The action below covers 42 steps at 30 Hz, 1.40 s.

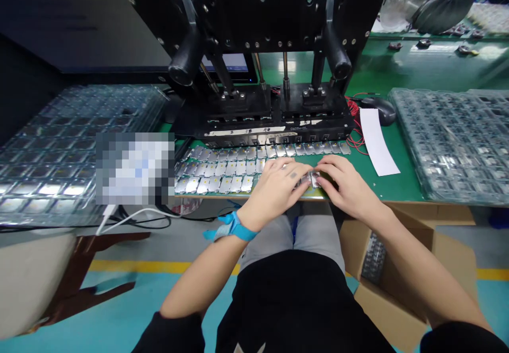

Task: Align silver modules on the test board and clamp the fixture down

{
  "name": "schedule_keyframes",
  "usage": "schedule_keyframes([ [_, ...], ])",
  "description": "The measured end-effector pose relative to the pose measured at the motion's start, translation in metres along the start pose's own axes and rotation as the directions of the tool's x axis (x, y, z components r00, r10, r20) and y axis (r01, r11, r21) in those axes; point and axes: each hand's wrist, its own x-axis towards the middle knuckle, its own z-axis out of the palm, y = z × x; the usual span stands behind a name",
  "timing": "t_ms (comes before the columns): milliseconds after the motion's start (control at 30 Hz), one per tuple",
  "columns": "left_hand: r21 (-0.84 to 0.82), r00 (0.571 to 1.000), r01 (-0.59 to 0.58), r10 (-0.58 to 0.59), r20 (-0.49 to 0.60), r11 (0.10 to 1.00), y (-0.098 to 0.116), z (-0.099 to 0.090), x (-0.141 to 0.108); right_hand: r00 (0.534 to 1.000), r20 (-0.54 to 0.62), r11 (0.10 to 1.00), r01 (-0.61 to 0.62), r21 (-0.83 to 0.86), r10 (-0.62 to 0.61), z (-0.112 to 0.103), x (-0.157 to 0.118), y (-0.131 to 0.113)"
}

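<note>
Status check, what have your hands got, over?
Left hand and right hand meeting at a small metal module, grip unclear. Rows of matching modules beside left hand. Black bench fixture behind them.

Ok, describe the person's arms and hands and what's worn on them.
The left hand and right hand are bare. A blue strap circles the left wrist. The left sleeve and right sleeve are black, leaving the forearms bare.
</note>
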Motion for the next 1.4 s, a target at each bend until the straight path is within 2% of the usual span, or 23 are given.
schedule_keyframes([
  [100,0.001,1.0,0.004,-0.004,0.025,1.0,0.001,-0.003,-0.007,0.997,0.029,0.998,0.067,0.0,-0.067,-0.002,-0.008,0.003],
  [367,-0.018,0.999,-0.004,0.004,0.042,1.0,0.0,-0.002,-0.008,0.996,-0.003,0.995,0.088,-0.038,-0.088,0.003,-0.008,0.004],
  [533,0.002,0.999,-0.037,0.037,-0.013,0.999,-0.005,-0.007,-0.017,0.993,-0.042,0.993,0.109,-0.053,-0.111,0.0,-0.007,-0.002],
  [733,0.065,0.999,-0.007,0.009,-0.038,0.998,-0.024,-0.022,-0.038,0.98,0.059,0.979,0.195,-0.068,-0.191,0.008,0.007,-0.016],
  [900,0.057,0.999,-0.002,0.003,-0.034,0.998,-0.028,-0.022,-0.041,0.973,0.11,0.971,0.216,-0.106,-0.205,0.018,0.015,-0.022],
  [1067,0.117,0.995,-0.034,0.045,-0.093,0.993,-0.028,-0.019,-0.037,0.977,0.037,0.966,0.215,-0.145,-0.212,0.023,0.015,-0.027],
  [1267,0.11,0.951,-0.087,0.116,-0.287,0.99,-0.032,-0.018,-0.036,0.98,-0.145,0.983,0.112,-0.149,-0.134,0.022,0.024,-0.034],
  [1333,0.084,0.938,-0.077,0.1,-0.333,0.994,-0.033,-0.018,-0.034,0.982,-0.157,0.989,0.086,-0.118,-0.104,0.021,0.027,-0.036],
  [1400,0.062,0.942,-0.062,0.079,-0.325,0.996,-0.033,-0.017,-0.031,0.988,-0.129,0.993,0.076,-0.095,-0.088,0.022,0.03,-0.036],
])
